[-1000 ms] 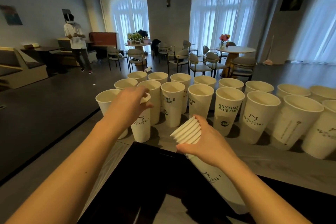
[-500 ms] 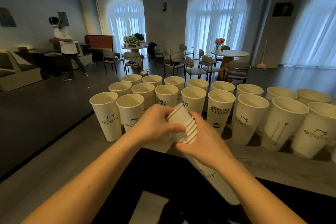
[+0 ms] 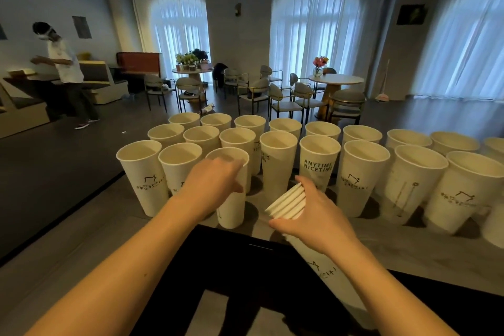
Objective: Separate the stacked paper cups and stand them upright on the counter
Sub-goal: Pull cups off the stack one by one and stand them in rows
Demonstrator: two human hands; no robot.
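Half a sec ago both hands were on the stack w/ my left hand pulling at the top cup; now that cup is off and upright on the counter, in the front row just right of the two left-most cups, w/ my fingers wrapped round its upper wall near the rim. So one more is separated, and I'd say the placing is about done, only the let-go is left. My right hand is clamped round the stack, which lies tilted, rims up and to the left, base down toward me over the dark edge. Several nested rims show, so more rounds to go. The cups are tall, tapered, thin white paper w/ rolled lips and matte walls, some w/ black print; approx. two dozen stand in rows. Light and easy to tip, I'd guess, esp. packed this close. Counter looks like grey wood grain.
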